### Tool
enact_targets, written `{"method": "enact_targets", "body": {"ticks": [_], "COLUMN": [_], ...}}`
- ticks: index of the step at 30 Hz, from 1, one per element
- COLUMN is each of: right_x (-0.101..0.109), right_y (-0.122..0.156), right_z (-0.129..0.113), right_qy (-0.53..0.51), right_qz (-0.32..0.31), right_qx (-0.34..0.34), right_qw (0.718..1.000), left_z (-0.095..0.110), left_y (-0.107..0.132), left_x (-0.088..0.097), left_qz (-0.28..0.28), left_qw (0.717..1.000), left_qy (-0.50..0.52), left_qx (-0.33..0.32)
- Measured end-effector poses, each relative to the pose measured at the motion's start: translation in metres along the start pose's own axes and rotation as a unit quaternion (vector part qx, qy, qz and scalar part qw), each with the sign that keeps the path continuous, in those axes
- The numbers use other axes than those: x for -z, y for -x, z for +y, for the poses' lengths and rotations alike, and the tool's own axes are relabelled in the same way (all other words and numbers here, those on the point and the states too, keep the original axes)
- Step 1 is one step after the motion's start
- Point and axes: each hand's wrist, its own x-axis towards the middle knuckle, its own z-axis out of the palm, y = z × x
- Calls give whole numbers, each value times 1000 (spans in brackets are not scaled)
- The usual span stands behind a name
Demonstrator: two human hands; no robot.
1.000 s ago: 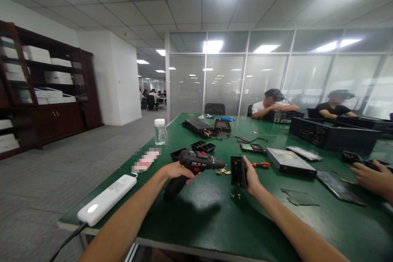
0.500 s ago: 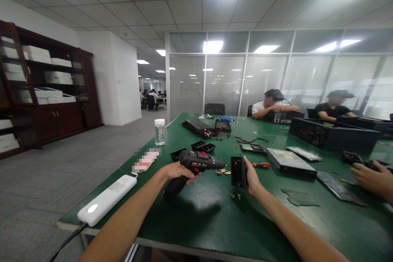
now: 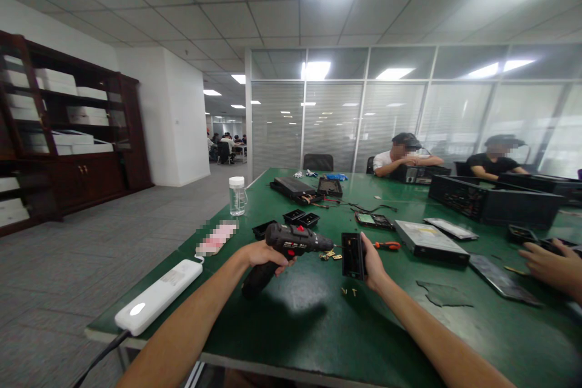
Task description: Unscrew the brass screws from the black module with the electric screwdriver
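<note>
My left hand (image 3: 268, 256) is closed round the grip of a black cordless drill (image 3: 297, 239) with red details. The drill lies level and its bit points right, reaching the open side of a black plastic box (image 3: 351, 256). My right hand (image 3: 373, 262) grips that box by its right side, holding it upright over the table; whether the bit touches a screw inside, I cannot tell. Small brass-coloured pieces (image 3: 336, 256) lie behind the drill tip, and a few screws (image 3: 354, 292) lie below the box. An orange-handled screwdriver (image 3: 387, 246) rests behind my right hand.
On the green table (image 3: 291, 339) stand black trays (image 3: 302, 218), a water bottle (image 3: 237, 196) and a white power strip (image 3: 159, 294). To the right lie an optical drive (image 3: 431, 242) and a computer case (image 3: 493, 200). A co-worker's hand (image 3: 552, 264) is at the right edge; two people sit opposite.
</note>
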Motion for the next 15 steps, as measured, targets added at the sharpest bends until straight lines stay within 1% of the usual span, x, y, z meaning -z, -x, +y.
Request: {"method": "enact_targets", "body": {"ticks": [15], "right_x": [1], "right_y": [-2], "right_z": [1], "right_qy": [2], "right_qz": [0], "right_qx": [1], "right_qw": [1000], "left_z": [-1], "left_y": [-1], "left_x": [2], "left_qz": [-2], "left_qw": [1000], "left_qy": [-2], "left_qx": [2]}}
